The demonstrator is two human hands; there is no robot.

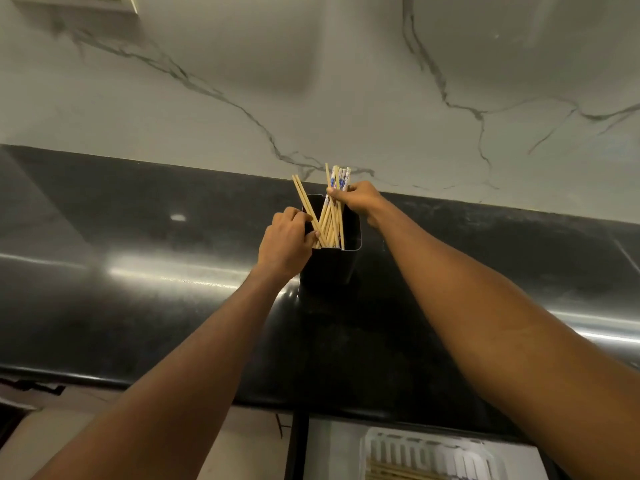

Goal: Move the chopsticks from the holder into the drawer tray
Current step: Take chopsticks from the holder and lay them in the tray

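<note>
Holder (332, 268): 1, black, rounded-square, upright on the dark glossy bench (138, 306), close to the veined marble wall (311, 81). Chopsticks (331, 221): a bundle of pale wooden sticks standing inside the holder, lower ends down in it, upper ends above the rim, several with blue-and-white patterned tops. Loose pair (300, 194): 2 plain sticks, also in the holder, leaning out to the left, apart from the bundle at the top. Left grip (287, 244): mine, at the holder's left rim, fingers curled over the edge and holding it, 1 fingertip just beside the leaning pair. Right grip (358, 199): mine, over the holder's far right corner, fingers and thumb closed round the bundle just below the patterned tops. Tray (429, 448): 1, white, slotted, in the open drawer below the bench's front edge, well apart from the holder. Tray sticks (398, 472): a few pale ones lying flat at its near end, cut off by the frame.
</note>
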